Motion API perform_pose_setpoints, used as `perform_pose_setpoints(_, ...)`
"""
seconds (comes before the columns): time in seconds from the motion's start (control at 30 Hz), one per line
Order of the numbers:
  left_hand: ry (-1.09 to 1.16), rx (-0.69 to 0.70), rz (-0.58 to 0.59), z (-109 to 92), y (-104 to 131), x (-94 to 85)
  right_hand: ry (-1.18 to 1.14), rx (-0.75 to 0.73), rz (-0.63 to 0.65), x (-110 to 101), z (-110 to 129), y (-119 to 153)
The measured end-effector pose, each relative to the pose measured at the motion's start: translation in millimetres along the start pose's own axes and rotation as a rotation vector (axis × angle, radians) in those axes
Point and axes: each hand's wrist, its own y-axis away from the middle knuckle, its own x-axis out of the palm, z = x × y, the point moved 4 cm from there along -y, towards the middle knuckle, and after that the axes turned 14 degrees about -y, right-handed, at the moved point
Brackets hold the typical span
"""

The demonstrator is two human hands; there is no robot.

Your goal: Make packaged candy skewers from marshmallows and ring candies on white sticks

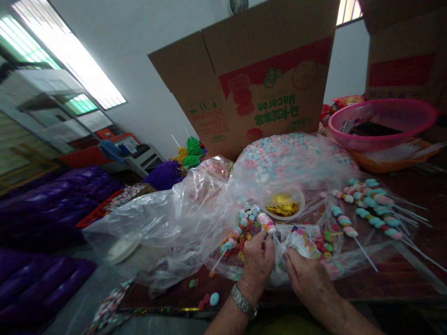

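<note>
My left hand (258, 258), a metal watch on its wrist, is closed around the lower end of a marshmallow skewer (266, 222) in a clear printed wrapper. The skewer tilts up and away to the left. Close beside it, my right hand (309, 277) pinches a white, colourfully printed plastic bag (303, 242); its fingertips are partly hidden. An unwrapped marshmallow skewer (239, 230) lies left of my left hand, over loose ring-shaped candies (250, 230). Another skewer (344, 221) lies right of my hands. Gold twist ties (283, 207) sit in a round plastic tub (303, 197) behind them.
A large clear bag of pastel marshmallows (279, 156) lies before a cardboard box (268, 70). Several finished skewers (375, 204) are grouped at right, below a pink basket (384, 142). Loose candies (209, 300) lie at the table's front edge. Purple sacks (45, 270) stand at left.
</note>
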Motion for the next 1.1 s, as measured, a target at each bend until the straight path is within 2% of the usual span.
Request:
perform_pose_setpoints(0.1,-0.118,0.044,-0.012,2.8,-0.7,2.2,0.001,-0.016,0.027,1.6,1.2,0.2)
perform_pose_setpoints(0.23,-0.155,0.079,-0.024,1.2,1.0,1.1,0.005,0.006,0.075,3.6,0.3,-1.5)
perform_pose_setpoints(0.4,-0.158,0.339,0.006,-12.4,17.2,5.4,0.051,-0.007,0.061,4.4,-6.9,-4.3)
perform_pose_setpoints(0.5,-0.132,0.461,0.095,-13.6,24.4,4.2,0.075,-0.063,0.006,-1.8,-12.1,-5.6)
perform_pose_setpoints(0.57,-0.158,0.565,0.119,-12.6,22.4,-5.0,0.094,-0.091,-0.027,-9.9,-16.0,-6.9)
perform_pose_setpoints(0.6,-0.206,0.588,0.09,-10.6,17.9,-12.6,0.1,-0.1,-0.031,-14.6,-17.8,-7.7)
perform_pose_setpoints(0.7,-0.466,0.483,-0.075,-0.6,-7.0,-38.3,0.071,-0.13,0.033,-28.9,-21.7,-10.1)
perform_pose_setpoints(0.77,-0.583,0.556,0.048,-0.2,-20.5,-40.2,0.026,-0.163,0.113,-38.3,-22.0,-11.7)
perform_pose_setpoints(0.87,-0.56,0.664,0.361,-5.0,-25.1,-26.9,0.004,-0.242,0.197,-53.4,-20.1,-15.1)
perform_pose_setpoints(0.97,-0.392,0.572,0.593,-9.9,-15.1,-8.8,0.037,-0.297,0.256,-67.0,-20.2,-20.5)
perform_pose_setpoints(1.03,-0.257,0.486,0.667,-13.2,-4.5,1.3,0.077,-0.346,0.322,-72.2,-20.7,-24.6)
perform_pose_setpoints(1.1,-0.165,0.44,0.686,-17.2,5.2,8.8,0.127,-0.394,0.385,-74.3,-21.7,-29.7)
